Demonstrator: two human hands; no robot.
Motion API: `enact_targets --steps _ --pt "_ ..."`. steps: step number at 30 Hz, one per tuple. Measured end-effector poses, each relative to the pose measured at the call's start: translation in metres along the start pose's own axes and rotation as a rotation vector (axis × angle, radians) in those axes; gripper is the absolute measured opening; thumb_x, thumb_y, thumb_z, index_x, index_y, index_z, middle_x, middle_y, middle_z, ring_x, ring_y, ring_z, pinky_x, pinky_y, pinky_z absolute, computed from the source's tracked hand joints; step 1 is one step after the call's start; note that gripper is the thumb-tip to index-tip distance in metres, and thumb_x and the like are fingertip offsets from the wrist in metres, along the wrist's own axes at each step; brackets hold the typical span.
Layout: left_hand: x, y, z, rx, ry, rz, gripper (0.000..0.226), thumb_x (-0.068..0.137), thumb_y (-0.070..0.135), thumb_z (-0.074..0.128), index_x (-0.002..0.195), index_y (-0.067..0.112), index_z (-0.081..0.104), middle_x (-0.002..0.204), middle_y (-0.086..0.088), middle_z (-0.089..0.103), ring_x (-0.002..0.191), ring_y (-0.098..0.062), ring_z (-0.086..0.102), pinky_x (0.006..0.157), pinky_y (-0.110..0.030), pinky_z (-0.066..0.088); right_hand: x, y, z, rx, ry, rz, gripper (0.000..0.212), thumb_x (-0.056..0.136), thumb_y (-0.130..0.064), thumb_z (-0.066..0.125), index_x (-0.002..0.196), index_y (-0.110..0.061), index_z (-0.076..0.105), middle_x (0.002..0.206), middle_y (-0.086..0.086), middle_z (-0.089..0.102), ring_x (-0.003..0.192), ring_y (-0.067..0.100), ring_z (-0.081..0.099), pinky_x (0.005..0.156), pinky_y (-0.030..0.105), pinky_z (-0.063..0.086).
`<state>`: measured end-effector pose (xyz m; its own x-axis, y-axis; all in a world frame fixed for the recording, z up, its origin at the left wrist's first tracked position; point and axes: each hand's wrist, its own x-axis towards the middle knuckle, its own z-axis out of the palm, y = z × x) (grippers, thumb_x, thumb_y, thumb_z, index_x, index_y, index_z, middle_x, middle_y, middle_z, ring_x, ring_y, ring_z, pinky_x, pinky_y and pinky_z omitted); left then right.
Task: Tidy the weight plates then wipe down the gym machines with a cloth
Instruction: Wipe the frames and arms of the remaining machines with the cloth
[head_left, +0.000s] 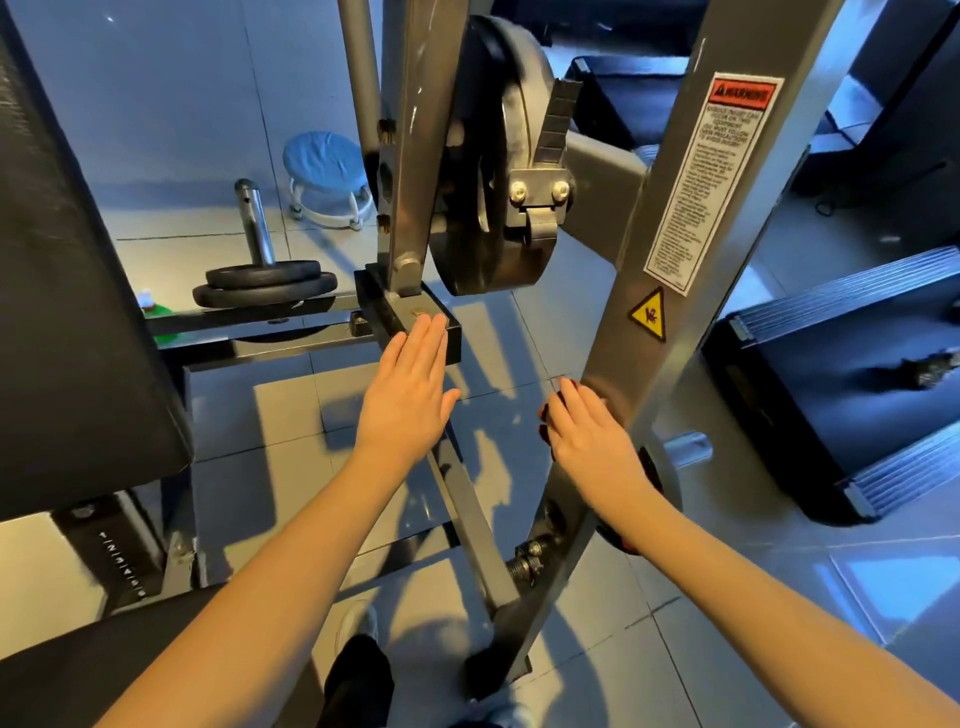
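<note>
Wiping stage judged to be in hand. Right hand (587, 436) lies flat, fingers straight and close together, pressing a dark cloth (543, 415) against the grey slanted upright (670, 291) of the machine, below the warning label (711, 176). Left hand (410, 395) is flat, fingers straight and together, holding nothing; whether its fingertips touch the black base block (382, 312) cannot be told. Two weight plates (265, 283) sit stacked on a peg at the left, and a larger plate (483, 171) is mounted on the frame. Next move likely calls for even pressure along the upright, cloth kept under the palm
</note>
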<state>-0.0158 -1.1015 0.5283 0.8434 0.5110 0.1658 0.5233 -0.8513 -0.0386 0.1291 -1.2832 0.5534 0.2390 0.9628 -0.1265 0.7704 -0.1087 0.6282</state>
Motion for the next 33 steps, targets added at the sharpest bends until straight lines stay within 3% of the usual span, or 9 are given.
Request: enact_targets --steps 6,10,13,15,19,22,26,29,33 --pt "0.000 0.002 0.002 0.036 -0.007 -0.022 0.077 0.100 0.048 0.034 0.149 0.001 -0.001 0.161 -0.013 0.009 0.149 -0.027 0.006 0.119 -0.039 0.006 0.012 0.029 -0.027 0.062 0.334 0.177 0.031 0.088 0.000 0.052 0.116 0.007 0.063 0.120 0.025 0.062 0.122 0.042 0.053 0.106 0.050 0.040" --pt "0.001 0.004 0.001 -0.015 -0.023 -0.039 0.078 0.099 0.046 0.039 0.149 0.002 -0.001 0.161 -0.013 0.008 0.149 -0.027 0.005 0.119 -0.040 0.005 -0.010 0.001 0.006 0.011 0.129 0.041 0.044 0.088 -0.013 0.067 0.129 0.001 0.058 0.136 0.023 0.052 0.133 0.041 0.040 0.114 0.049 0.025" --pt "0.001 0.003 0.000 -0.017 -0.028 -0.031 0.079 0.099 0.045 0.043 0.150 0.002 0.002 0.161 -0.013 0.010 0.149 -0.026 0.007 0.120 -0.040 0.007 -0.024 -0.017 0.015 0.064 -0.128 -0.031 0.047 0.074 -0.019 0.083 0.115 -0.002 0.069 0.130 0.023 0.057 0.130 0.043 0.044 0.112 0.051 0.027" --pt "0.001 0.002 -0.001 -0.019 -0.040 -0.031 0.079 0.099 0.046 0.041 0.150 0.002 0.002 0.161 -0.013 0.009 0.149 -0.026 0.006 0.120 -0.040 0.006 -0.017 -0.011 0.003 0.104 -0.039 -0.002 0.035 0.072 -0.015 0.084 0.101 0.000 0.073 0.117 0.021 0.064 0.121 0.041 0.052 0.106 0.048 0.038" --pt "0.002 0.005 -0.001 -0.009 -0.048 -0.039 0.077 0.100 0.046 0.036 0.151 0.002 0.000 0.161 -0.013 0.004 0.149 -0.026 0.001 0.120 -0.040 0.004 0.002 0.016 -0.013 0.083 0.258 0.132 0.036 0.084 -0.008 0.071 0.116 0.006 0.064 0.122 0.023 0.061 0.125 0.041 0.050 0.110 0.047 0.029" --pt "0.002 0.006 -0.002 -0.017 -0.046 -0.050 0.076 0.101 0.046 0.033 0.152 0.002 -0.002 0.162 -0.013 0.001 0.149 -0.026 -0.002 0.121 -0.040 0.003 -0.009 0.007 0.001 0.036 0.193 0.094 0.046 0.085 -0.010 0.069 0.127 0.005 0.057 0.133 0.024 0.053 0.132 0.043 0.042 0.114 0.049 0.026" --pt "0.002 0.005 -0.003 -0.033 -0.051 -0.040 0.075 0.101 0.046 0.033 0.152 0.002 0.000 0.162 -0.012 0.001 0.149 -0.026 -0.002 0.121 -0.040 0.004 -0.030 -0.019 0.021 0.066 -0.082 -0.016 0.049 0.075 -0.016 0.082 0.118 0.000 0.064 0.130 0.023 0.053 0.130 0.044 0.040 0.113 0.050 0.025" --pt "0.002 0.004 -0.003 -0.020 -0.055 -0.037 0.075 0.101 0.046 0.033 0.152 0.002 0.000 0.162 -0.012 0.002 0.149 -0.026 -0.001 0.120 -0.040 0.003 -0.020 -0.005 0.002 0.123 0.070 0.014 0.033 0.074 -0.011 0.081 0.102 0.001 0.069 0.115 0.021 0.062 0.123 0.041 0.050 0.105 0.047 0.031" --pt "0.002 0.007 -0.002 -0.035 -0.043 -0.060 0.075 0.101 0.046 0.032 0.152 0.002 -0.002 0.162 -0.012 -0.001 0.149 -0.026 -0.003 0.119 -0.039 -0.001 -0.001 0.021 -0.019 0.135 0.257 0.174 0.038 0.082 -0.008 0.071 0.117 0.004 0.064 0.126 0.022 0.060 0.127 0.040 0.050 0.109 0.047 0.034"
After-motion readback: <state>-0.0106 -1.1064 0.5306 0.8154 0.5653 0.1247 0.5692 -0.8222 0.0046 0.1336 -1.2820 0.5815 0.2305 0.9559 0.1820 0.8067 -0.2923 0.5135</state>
